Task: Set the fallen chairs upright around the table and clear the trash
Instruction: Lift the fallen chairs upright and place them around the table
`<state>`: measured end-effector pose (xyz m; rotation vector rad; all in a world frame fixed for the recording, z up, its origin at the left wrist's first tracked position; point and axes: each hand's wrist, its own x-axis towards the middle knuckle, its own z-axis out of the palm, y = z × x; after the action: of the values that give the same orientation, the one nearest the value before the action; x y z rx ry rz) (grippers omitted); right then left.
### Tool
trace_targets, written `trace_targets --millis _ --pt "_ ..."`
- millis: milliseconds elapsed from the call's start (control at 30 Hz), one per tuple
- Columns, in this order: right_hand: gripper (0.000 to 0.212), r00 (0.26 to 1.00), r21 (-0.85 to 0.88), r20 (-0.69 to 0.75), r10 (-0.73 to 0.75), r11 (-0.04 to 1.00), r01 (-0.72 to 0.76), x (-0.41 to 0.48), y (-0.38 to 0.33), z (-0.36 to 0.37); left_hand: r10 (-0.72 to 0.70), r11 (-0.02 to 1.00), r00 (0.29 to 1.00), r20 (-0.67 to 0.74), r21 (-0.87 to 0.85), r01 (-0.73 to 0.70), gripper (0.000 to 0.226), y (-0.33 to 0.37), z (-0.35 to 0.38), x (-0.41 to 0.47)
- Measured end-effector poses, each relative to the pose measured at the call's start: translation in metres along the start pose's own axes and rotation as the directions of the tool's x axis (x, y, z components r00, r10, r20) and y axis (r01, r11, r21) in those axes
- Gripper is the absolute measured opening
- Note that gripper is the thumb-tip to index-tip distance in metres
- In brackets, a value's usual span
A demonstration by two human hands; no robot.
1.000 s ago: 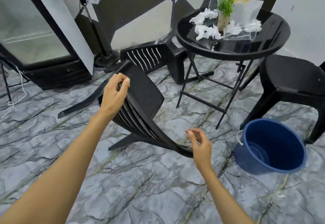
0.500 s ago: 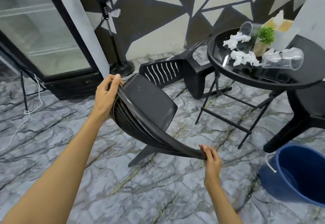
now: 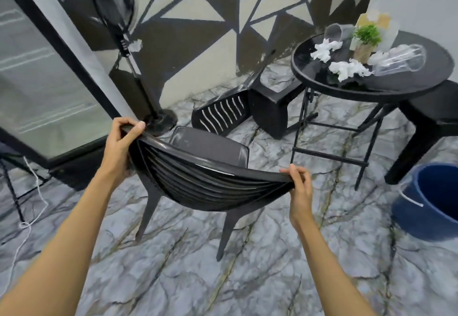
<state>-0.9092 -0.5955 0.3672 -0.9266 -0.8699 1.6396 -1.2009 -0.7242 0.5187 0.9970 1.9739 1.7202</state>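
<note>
Marble floor [image 3: 272,278], black chair [image 3: 210,186] now upright

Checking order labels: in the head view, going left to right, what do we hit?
Glass-door fridge → left hand → held black chair → right hand → potted plant → blue bucket. Fan and fallen chair overlap others, so omitted.

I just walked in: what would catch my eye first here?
First, the black chair in the middle foreground, legs down, gripped at its backrest's top corners by the left hand and right hand. Beyond it a second chair lies on its side beside the round table, littered with crumpled tissues and tipped clear cups. A blue bucket stands at the right.
</note>
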Motion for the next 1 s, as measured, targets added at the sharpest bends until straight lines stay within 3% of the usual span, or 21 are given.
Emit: trace_targets --millis 133,300,633,733,1000 --pt "0.034 0.999 0.043 -0.037 -0.039 0.998 0.04 0.002 0.006 0.026 -0.005 1.0 0.999 0.036 -0.004 0.005 0.017 -0.004 -0.022 0.011" --pt "0.051 0.997 0.019 -0.045 -0.061 0.998 0.062 0.004 0.007 0.033 -0.01 0.998 0.999 0.046 -0.057 0.012 0.018 -0.009 -0.029 0.014" --pt "0.04 0.987 -0.154 0.051 -0.153 0.975 0.159 0.036 -0.055 0.019 -0.187 0.971 0.982 0.019 -0.149 0.188 0.023 -0.026 -0.011 -0.021" --pt "0.03 0.983 -0.219 0.044 -0.181 0.958 0.186 0.043 -0.081 -0.008 -0.239 0.951 0.971 0.031 -0.194 0.24 0.024 -0.037 0.021 -0.045" --pt "0.032 0.957 -0.307 -0.13 -0.26 0.928 0.21 0.055 -0.156 -0.141 -0.249 0.916 0.948 0.197 -0.271 0.297 0.026 -0.02 0.17 -0.066"
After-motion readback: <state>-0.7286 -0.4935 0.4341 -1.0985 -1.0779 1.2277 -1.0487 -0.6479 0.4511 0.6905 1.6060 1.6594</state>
